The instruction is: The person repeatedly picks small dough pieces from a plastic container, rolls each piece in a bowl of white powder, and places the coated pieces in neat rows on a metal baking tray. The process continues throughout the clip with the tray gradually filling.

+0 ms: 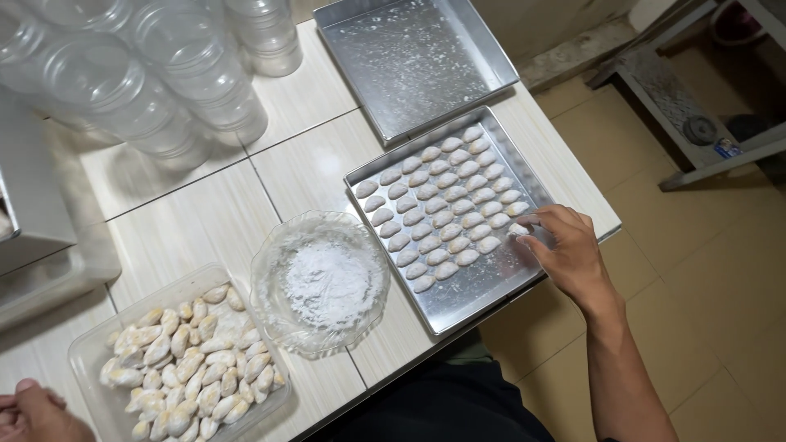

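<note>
Two metal trays on the surface: the far one bare, the near one carrying roughly forty pale dough pieces in neat rows. One glass bowl of white flour. One clear plastic tub, pieces heaped beyond counting. Several stacks of clear round containers. Two hands showing.

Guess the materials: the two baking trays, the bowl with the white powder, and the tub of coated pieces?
Filled tray and empty tray: likely aluminium, going by the dull grey brushed sheen and thin folded rims. Bowl: clear, wavy rim with a pressed pattern, glass or hard plastic, cannot tell. Tub: probably plastic, cloudy see-through walls with rounded corners.
</note>
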